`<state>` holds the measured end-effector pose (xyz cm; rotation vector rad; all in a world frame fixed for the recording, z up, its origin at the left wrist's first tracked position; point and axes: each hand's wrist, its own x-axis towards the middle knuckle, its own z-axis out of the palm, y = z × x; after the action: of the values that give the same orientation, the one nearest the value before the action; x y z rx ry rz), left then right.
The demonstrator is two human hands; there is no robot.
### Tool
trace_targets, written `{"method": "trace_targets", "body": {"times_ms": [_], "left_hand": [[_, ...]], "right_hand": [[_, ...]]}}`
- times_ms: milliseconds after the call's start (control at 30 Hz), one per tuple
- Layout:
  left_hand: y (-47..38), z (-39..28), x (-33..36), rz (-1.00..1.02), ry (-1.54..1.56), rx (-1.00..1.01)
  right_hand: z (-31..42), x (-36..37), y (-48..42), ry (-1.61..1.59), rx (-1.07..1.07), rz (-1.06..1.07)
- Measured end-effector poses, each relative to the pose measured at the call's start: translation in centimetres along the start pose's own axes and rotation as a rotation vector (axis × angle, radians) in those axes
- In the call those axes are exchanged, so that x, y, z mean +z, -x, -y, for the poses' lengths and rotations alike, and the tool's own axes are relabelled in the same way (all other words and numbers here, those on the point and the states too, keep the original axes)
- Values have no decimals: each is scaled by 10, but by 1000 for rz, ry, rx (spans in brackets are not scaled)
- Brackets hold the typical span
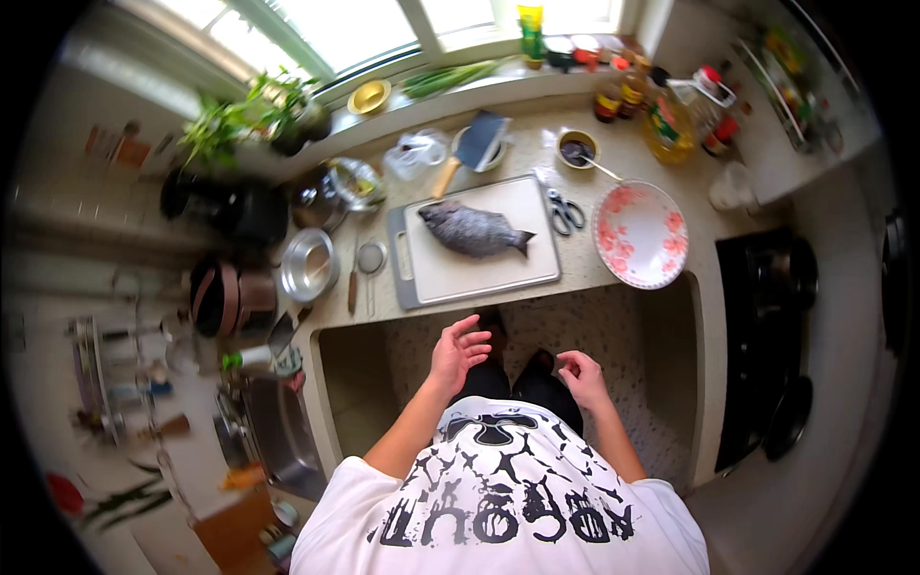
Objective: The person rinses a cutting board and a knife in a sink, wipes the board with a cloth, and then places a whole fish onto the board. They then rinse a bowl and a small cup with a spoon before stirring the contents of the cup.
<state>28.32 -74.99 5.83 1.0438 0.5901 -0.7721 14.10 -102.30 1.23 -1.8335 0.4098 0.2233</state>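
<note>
My left hand [460,353] is held in the air just off the counter's front edge, its fingers apart and nothing in it. My right hand [581,375] hangs to the right of it, also empty, with fingers loosely curled. Beyond them a whole dark fish [474,228] lies on a white cutting board [489,277] with a grey rim, head to the left and tail to the right. Black-handled scissors [566,213] lie right of the board. Behind it, a cleaver [478,144] with a wooden handle rests across a bowl.
A flower-patterned bowl [640,234] stands near the counter's front edge. A small bowl of dark sauce [577,149] holds a spoon. Left are a metal bowl [309,264], a small strainer [371,257] and a rice cooker [233,296]. The sink [284,431] is left, the stove [762,345] right.
</note>
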Motion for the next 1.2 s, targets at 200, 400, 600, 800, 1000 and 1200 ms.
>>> {"method": "trace_targets", "body": {"times_ms": [200, 400, 600, 800, 1000, 1200], "left_hand": [[59, 10, -102, -179, 218, 174], [118, 13, -219, -375, 377, 322], [160, 0, -405, -1009, -270, 615], [174, -75, -547, -1272, -945, 679], [148, -122, -599, -1243, -1327, 550], [127, -125, -653, -919, -455, 734]], "right_hand": [[31, 48, -3, 60, -77, 184], [74, 136, -12, 120, -124, 338], [106, 266, -13, 275, -97, 487], [149, 405, 2, 380, -126, 616], [182, 487, 20, 465, -155, 692], [196, 525, 10, 498, -227, 697]]}}
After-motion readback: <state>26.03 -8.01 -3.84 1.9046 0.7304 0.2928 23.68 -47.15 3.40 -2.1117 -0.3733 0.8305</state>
